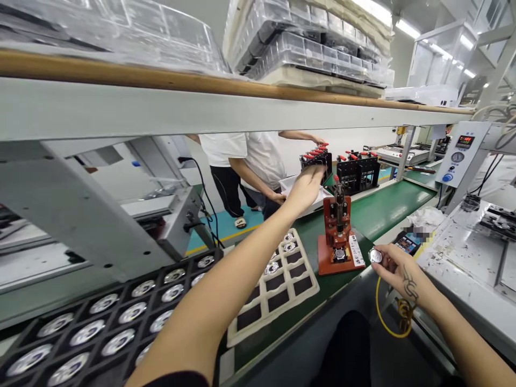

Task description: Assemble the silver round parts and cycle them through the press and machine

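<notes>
My right hand [397,269] pinches a small round silver watch-like part [375,256] at the front edge of the bench. My left hand [309,185] is stretched forward above the bench, just left of the upright lever of a red toggle press [337,231]. Motion smears its fingers, so I cannot tell whether they hold anything. Another round part [339,254] sits in the fixture at the base of the press. Below my left forearm lies a cream tray [296,287]; round silver parts are in some of its compartments, and the forearm hides others.
A black tray [116,322] with several silver discs lies at left. Black fixtures with red clamps [358,171] stand behind the press, near other people's hands. A phone [407,242] and a yellow coiled hose [404,317] are at right. A shelf beam [242,113] crosses overhead.
</notes>
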### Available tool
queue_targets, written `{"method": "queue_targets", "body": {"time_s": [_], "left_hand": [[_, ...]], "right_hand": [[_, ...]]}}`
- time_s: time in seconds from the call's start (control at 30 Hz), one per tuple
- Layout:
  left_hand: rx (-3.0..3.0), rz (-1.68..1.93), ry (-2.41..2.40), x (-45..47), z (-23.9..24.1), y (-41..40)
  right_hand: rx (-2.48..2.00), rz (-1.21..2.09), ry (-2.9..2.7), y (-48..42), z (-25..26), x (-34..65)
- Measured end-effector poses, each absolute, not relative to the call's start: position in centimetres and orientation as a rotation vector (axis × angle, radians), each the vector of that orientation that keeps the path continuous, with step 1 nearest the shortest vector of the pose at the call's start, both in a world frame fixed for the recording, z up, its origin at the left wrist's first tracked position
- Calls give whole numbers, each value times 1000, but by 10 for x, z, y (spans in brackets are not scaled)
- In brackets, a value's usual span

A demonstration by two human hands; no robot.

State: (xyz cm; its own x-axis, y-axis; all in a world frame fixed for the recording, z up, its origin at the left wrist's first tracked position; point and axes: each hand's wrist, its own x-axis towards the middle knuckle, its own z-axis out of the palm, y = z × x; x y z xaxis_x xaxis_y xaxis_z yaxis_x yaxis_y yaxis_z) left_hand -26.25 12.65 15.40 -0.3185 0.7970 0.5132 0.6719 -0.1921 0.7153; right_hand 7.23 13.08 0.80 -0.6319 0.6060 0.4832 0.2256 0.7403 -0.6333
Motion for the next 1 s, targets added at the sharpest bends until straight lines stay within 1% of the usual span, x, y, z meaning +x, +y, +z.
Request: {"method": "queue_targets", "body": {"time_s": [0.1,0.17,0.23,0.3,0.37,0.53,0.67,0.77,0.87,1.0], "left_hand": [[1652,1252,2020,-274,91,89],[1657,997,1933,-262,46,72],[1663,861,1871,-242,10,69],[1673,817,1860,-224,-13,77],[1683,809,1860,-213,-23,89],[1690,833,1821,-213,-28,98],[1654,877,1793,-232,-20,67],[1616,938,1819,-261,1,31],[1452,1153,1826,-294,30,-8],[1000,1455,1703,-328,58,-64]], "right_hand": [[-585,699,-2300,145,-12,58],[-570,704,-2333,157,-24,42],[-560,724,-2353,171,-35,22],[-566,742,-2368,183,-45,4],[-582,754,-2376,192,-53,-7],[-615,786,-2388,202,-68,-11],[-579,840,-2451,205,-69,-26],[-511,879,-2522,206,-62,-43],[-461,912,-2565,206,-53,-53],[-468,921,-2544,203,-41,-44]]}}
